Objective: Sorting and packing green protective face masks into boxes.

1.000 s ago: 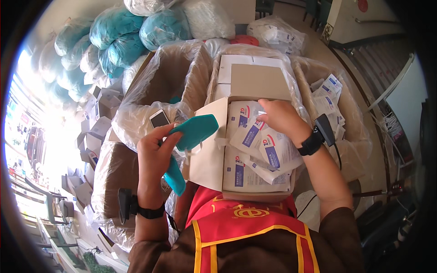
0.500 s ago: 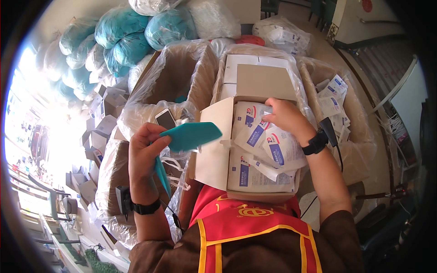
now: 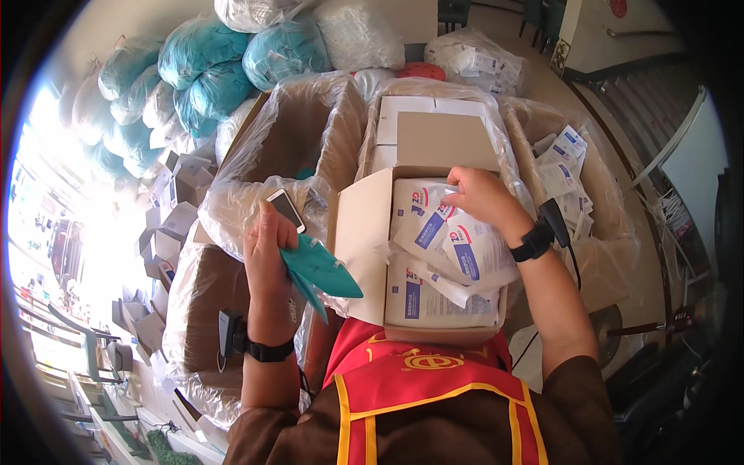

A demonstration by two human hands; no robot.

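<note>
Closest to the person's body was a red apron, and directly before it an open carton, set so near, I suppose, that both arms could reach it without stretching. Its side flap was folded out to the left, which left the top free.

Near this flap, the left hand was closed on a teal mask, thumb pressing the upper end, so the lower part hung down; whether it was one piece or two, I could not tell. The right hand was above the white packets inside the carton, fingertips near together at the upper edge of one; if they pinched it, I could not see. Some packets lay tilted over others, probably because they were loose.

A phone rested on the plastic beyond the left hand, perhaps to stay within sight. Farther, a left bin and a right bin were lined with clear plastic, maybe for keeping contents clean. Behind them, stuffed bags were piled, seemingly to save floor.
</note>
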